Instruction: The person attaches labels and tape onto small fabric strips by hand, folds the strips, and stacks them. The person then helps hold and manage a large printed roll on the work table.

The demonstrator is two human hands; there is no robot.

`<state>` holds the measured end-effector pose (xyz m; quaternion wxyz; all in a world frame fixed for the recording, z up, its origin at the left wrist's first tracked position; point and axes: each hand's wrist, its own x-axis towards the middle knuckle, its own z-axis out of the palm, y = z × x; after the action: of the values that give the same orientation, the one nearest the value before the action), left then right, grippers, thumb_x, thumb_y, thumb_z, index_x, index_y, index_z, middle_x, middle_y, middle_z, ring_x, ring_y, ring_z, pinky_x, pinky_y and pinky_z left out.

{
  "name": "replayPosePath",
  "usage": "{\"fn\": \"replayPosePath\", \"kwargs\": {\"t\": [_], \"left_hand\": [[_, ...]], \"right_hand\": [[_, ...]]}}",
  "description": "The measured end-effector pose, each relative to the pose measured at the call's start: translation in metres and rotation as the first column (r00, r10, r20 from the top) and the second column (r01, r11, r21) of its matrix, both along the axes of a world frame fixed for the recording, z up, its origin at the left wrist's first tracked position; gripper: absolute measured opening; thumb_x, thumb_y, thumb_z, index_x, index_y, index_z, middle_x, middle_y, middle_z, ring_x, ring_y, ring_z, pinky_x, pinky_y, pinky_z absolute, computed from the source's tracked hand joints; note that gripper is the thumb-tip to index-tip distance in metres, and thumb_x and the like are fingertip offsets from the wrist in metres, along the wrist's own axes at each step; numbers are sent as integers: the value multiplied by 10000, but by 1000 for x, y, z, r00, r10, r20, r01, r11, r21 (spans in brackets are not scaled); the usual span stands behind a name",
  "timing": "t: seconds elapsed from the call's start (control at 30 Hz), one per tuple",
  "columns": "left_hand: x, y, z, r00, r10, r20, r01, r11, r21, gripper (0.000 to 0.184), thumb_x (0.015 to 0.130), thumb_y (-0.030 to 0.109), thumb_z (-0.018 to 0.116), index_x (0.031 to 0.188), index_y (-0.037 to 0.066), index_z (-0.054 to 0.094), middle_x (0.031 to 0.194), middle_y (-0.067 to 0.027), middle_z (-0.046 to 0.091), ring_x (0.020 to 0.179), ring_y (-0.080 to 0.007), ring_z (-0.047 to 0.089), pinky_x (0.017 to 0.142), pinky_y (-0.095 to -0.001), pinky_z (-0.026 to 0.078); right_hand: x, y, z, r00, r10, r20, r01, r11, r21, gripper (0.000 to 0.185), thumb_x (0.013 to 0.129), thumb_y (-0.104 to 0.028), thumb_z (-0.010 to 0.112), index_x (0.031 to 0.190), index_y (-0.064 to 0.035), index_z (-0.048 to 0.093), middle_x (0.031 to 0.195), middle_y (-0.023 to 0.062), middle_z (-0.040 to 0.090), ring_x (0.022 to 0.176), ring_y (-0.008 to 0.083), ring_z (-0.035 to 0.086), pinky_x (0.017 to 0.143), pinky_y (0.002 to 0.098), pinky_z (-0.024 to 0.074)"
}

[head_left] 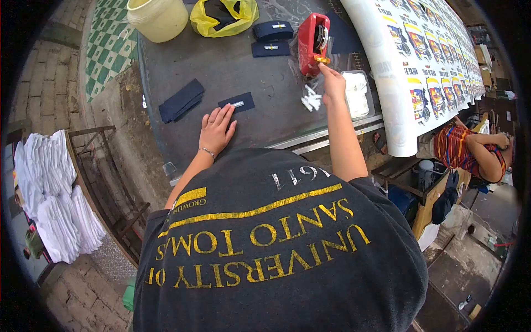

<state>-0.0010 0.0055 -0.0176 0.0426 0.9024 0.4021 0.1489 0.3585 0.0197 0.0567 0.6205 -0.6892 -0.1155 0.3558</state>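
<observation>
My left hand point(217, 131) lies with outstretched fingers on the dark table. Its fingertips touch the lower edge of a navy fabric strip point(244, 102) with a small white label. My right hand point(333, 84) reaches to the front of a red tape dispenser point(307, 46), thumb and finger pinched at its orange-yellow cutting end. They seem to hold the end of the tape, though the clear film is hard to make out. Just left of the right wrist is a small pile of white pieces point(311, 98). A clear tray point(355, 94) of white items sits to its right.
Folded navy strips point(181, 100) lie at left; labelled navy stacks point(272, 31) stand farther back. Behind are a yellow plastic bag point(243, 23) and a cream tub point(157, 21). A large printed roll point(401, 124) borders the right. Another person point(462, 146) is at far right.
</observation>
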Motion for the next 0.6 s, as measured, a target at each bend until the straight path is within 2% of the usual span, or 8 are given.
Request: {"fn": "replayPosePath", "kwargs": {"t": [0.07,0.1,0.17,0.2,0.27,0.4,0.47,0.6], "left_hand": [[0,-1,0,1000,-1,0,1,1000,-2,481,962,331,559,1404,146,510,1435,19,491,1281,-192,444,1058,-383,298],[0,-1,0,1000,2,-4,-2,1000,-6,481,962,331,559,1404,146,510,1435,19,491,1281,-192,444,1058,-383,298],[0,0,1,1000,-4,5,4,1000,-17,481,962,326,559,1405,148,510,1436,20,491,1280,-193,445,1061,-378,294],[0,0,2,1000,-3,5,3,1000,-4,481,959,320,562,1405,146,511,1434,19,493,1278,-194,446,1059,-374,295],[0,-1,4,1000,0,2,0,1000,-3,481,959,318,564,1405,146,511,1434,18,494,1277,-195,446,1058,-374,297],[0,-1,3,1000,1,1,-1,1000,3,483,958,317,565,1408,151,510,1433,15,495,1275,-196,449,1056,-376,301],[0,0,2,1000,8,-6,-8,1000,15,485,952,330,567,1403,158,518,1424,26,501,1260,-182,456,1049,-369,306],[1,0,3,1000,10,-12,-10,999,40,484,948,340,568,1397,163,526,1421,35,504,1245,-168,465,1038,-363,315]], "right_hand": [[-6,-5,5,981,4,-195,7,998,56,259,845,-230,787,1019,-59,700,830,-34,640,683,64,500,659,242,384],[-2,-5,-5,980,7,-199,4,999,52,259,845,-230,787,1019,-59,700,830,-34,640,683,64,500,659,242,384],[10,-4,-34,922,42,-384,42,977,208,219,894,-126,722,1057,3,653,910,55,702,737,141,627,649,272,456],[8,-6,-39,922,44,-385,38,978,204,219,894,-126,722,1057,3,653,910,55,702,737,141,627,649,272,456],[5,-6,-48,875,13,-483,149,944,294,215,900,-132,720,1072,-31,640,926,34,691,747,120,604,626,265,428],[2,-6,-49,869,-5,-494,153,954,259,208,905,-141,718,1069,-46,631,925,21,681,768,112,597,638,268,430],[0,-6,-51,915,1,-404,120,954,275,205,912,-170,716,1057,-58,624,904,5,668,770,109,592,656,272,430],[-11,-6,-42,921,-24,-388,119,967,224,220,921,-214,710,1046,-58,619,913,7,661,799,123,598,693,285,430]]}}
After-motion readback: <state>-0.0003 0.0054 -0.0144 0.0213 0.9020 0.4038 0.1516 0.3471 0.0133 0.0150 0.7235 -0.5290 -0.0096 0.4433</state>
